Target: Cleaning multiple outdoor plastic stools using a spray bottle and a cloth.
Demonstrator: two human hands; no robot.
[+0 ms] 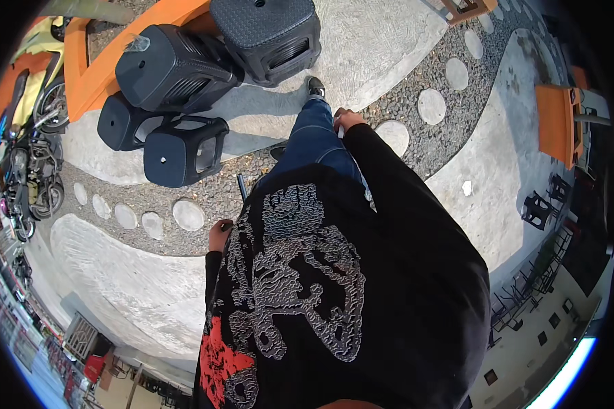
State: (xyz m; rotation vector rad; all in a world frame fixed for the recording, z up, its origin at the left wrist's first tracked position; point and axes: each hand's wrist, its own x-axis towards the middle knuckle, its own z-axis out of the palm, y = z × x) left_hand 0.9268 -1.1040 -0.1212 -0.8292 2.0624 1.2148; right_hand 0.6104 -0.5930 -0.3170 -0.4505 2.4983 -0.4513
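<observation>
My left hand (219,235) hangs beside my black printed shirt (307,286), partly hidden by it. Its fingers look curled near a small dark patch; whether it holds anything is unclear. A dark rod (242,187) shows just ahead of it. In front of my right thigh, my right hand (348,120) is bent, with a thin pale thing (341,132) at its fingers; its grip is not clear. Ahead to the left stand dark plastic stools: a tall one (266,25), another tall one (146,66) with a clear plastic piece (137,43) on top, and two low ones (165,158).
An orange frame (77,76) borders the stools; motorcycles (36,174) stand at the far left. Round stepping slabs (432,106) cross gravel (389,102) between concrete paving. At the right are an orange cabinet (555,122), dark stools (537,209) and stacked furniture.
</observation>
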